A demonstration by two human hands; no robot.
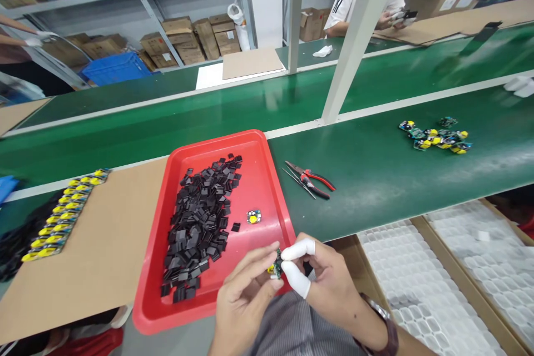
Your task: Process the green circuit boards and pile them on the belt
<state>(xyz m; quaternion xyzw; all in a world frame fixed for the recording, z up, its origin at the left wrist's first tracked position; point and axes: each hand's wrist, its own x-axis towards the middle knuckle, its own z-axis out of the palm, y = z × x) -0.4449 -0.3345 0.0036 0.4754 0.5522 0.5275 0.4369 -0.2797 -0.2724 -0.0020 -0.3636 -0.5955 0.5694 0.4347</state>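
In front of my body, over the near right corner of the red tray, a small green circuit board with a yellow component is held on edge. My left hand grips it between thumb and fingertips. From the other side, my right hand, white covers on its thumb and index finger, pinches at the board's face. Whether a small black piece is also between those fingertips, I cannot tell. Inside the tray lie a heap of black square pieces and another circuit board.
Pliers and tweezers lie right of the tray. Several boards are piled farther right; rows of boards stand on cardboard at left. A box of translucent trays is below right. A frame post rises behind; a co-worker sits opposite.
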